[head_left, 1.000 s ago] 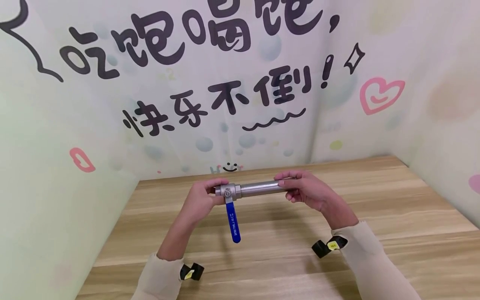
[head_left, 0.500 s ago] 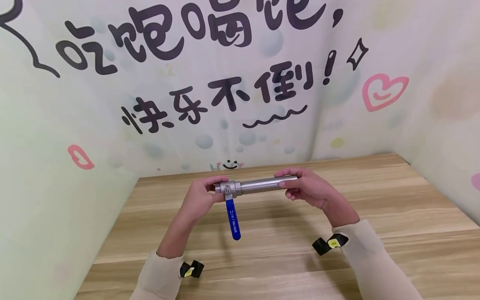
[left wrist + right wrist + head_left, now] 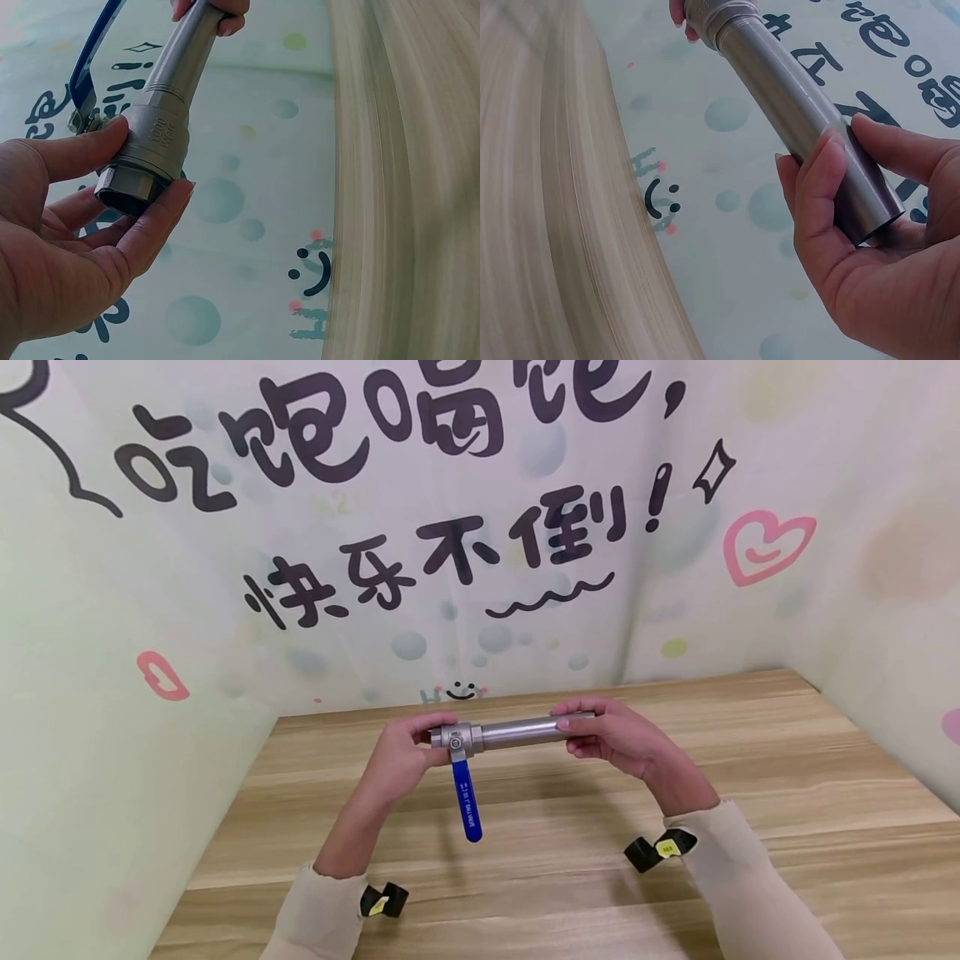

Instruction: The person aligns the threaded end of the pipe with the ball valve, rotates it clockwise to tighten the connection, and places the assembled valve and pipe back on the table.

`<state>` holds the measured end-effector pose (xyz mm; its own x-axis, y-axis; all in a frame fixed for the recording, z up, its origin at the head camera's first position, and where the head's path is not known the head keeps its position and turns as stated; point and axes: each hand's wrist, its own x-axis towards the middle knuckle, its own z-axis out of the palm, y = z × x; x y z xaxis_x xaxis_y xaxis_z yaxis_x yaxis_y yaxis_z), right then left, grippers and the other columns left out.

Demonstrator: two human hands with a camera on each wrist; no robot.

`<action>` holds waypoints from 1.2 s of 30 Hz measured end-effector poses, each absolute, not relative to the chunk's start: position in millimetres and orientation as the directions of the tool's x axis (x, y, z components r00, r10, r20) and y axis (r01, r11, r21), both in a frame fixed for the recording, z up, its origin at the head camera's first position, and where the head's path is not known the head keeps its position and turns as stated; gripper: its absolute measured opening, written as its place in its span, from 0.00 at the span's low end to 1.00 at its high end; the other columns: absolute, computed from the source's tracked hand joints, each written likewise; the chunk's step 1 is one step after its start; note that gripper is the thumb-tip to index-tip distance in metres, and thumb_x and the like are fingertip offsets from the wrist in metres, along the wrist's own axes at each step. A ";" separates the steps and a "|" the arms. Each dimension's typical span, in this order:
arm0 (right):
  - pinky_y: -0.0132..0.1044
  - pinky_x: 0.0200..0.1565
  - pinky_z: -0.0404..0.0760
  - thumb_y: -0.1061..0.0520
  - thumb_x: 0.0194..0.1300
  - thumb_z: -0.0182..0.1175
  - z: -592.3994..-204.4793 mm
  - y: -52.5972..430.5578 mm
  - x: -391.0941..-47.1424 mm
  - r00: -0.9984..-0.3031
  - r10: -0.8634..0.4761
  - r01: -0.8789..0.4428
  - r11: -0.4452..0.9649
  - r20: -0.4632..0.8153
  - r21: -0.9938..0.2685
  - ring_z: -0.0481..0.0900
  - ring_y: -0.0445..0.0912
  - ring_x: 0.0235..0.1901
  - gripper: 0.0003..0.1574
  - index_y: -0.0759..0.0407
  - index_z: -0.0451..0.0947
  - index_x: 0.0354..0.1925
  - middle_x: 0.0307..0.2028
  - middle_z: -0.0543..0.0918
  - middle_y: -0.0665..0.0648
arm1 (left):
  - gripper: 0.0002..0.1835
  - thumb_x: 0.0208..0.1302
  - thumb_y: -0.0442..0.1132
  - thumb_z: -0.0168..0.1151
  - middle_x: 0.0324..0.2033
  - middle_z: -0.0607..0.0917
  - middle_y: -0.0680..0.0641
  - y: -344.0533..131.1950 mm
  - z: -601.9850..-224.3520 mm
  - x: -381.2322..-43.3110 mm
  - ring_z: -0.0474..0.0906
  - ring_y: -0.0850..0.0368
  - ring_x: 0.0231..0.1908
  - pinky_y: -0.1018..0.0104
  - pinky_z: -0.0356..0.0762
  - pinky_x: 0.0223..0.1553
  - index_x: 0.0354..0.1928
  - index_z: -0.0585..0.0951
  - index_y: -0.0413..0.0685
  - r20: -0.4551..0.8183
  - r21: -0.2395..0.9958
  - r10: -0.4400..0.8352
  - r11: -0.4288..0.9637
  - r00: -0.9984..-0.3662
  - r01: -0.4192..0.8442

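Observation:
A steel ball valve (image 3: 467, 739) with a blue lever handle (image 3: 467, 802) is held up over the table. My left hand (image 3: 397, 758) grips the valve body at its hexagonal end, thumb on one side and fingers on the other. From the valve's other end a straight metal pipe (image 3: 521, 732) runs to the right, joined in line with it. My right hand (image 3: 618, 737) holds the pipe near its free end, fingers curled round it. In the right wrist view the pipe (image 3: 802, 105) shows a plain open end near the palm. The lever points toward me, crosswise to the pipe.
Beneath the hands lies a wood-grain table (image 3: 525, 877). A pale printed curtain (image 3: 360, 660) with black lettering stands behind it, and similar walls rise at both sides. Each sleeve cuff carries a small black wrist camera (image 3: 384, 902).
The view tilts slightly. Both hands keep their grip, and the valve and pipe stay almost where they were.

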<state>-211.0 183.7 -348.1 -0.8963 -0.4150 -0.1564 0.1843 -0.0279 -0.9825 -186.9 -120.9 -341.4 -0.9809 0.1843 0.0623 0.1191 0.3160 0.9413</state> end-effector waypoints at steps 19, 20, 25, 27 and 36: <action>0.29 0.30 0.78 0.65 0.63 0.61 -346.3 185.1 -210.5 -0.900 -0.406 0.176 0.002 -0.162 -0.984 0.77 0.41 0.26 0.22 0.65 0.73 0.56 0.38 0.77 0.58 | 0.25 0.53 0.22 0.65 0.49 0.80 0.40 -120.1 -340.2 -184.3 0.76 0.47 0.46 0.62 0.80 0.42 0.55 0.82 0.43 0.060 0.939 0.187 0.322 -0.981 0.119; 0.29 0.30 0.77 0.64 0.64 0.61 -346.4 185.4 -210.7 -0.900 -0.405 0.177 0.007 -0.165 -0.984 0.77 0.41 0.25 0.23 0.65 0.73 0.56 0.37 0.77 0.57 | 0.25 0.53 0.22 0.65 0.49 0.80 0.40 -119.9 -340.0 -184.2 0.76 0.47 0.46 0.62 0.80 0.42 0.55 0.82 0.42 0.061 0.939 0.188 0.323 -0.980 0.120; 0.29 0.28 0.76 0.61 0.65 0.62 -346.7 186.4 -211.3 -0.898 -0.407 0.178 0.012 -0.167 -0.984 0.76 0.40 0.24 0.20 0.63 0.74 0.54 0.33 0.78 0.54 | 0.24 0.53 0.22 0.66 0.49 0.81 0.41 -118.9 -339.1 -184.2 0.76 0.47 0.46 0.63 0.80 0.41 0.54 0.82 0.43 0.064 0.938 0.187 0.323 -0.980 0.122; 0.29 0.29 0.76 0.62 0.64 0.62 -346.2 186.6 -211.1 -0.897 -0.409 0.182 0.005 -0.168 -0.983 0.76 0.40 0.24 0.19 0.62 0.75 0.54 0.35 0.77 0.55 | 0.24 0.53 0.22 0.66 0.50 0.80 0.41 -118.9 -339.7 -184.8 0.75 0.46 0.46 0.63 0.80 0.41 0.54 0.82 0.43 0.066 0.939 0.190 0.320 -0.980 0.125; 0.28 0.30 0.77 0.65 0.63 0.62 -346.8 187.8 -211.0 -0.898 -0.406 0.189 0.000 -0.172 -0.982 0.76 0.41 0.25 0.22 0.64 0.73 0.56 0.40 0.76 0.59 | 0.25 0.51 0.20 0.65 0.49 0.80 0.40 -117.5 -345.6 -187.6 0.74 0.45 0.46 0.62 0.81 0.40 0.53 0.83 0.43 0.062 0.947 0.207 0.296 -0.976 0.123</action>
<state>-211.0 187.8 -346.8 -0.8976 -0.4058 -0.1723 0.1886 0.0000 -0.9821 -187.6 -117.5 -345.6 -0.9764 0.2068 0.0618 0.1226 0.2955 0.9474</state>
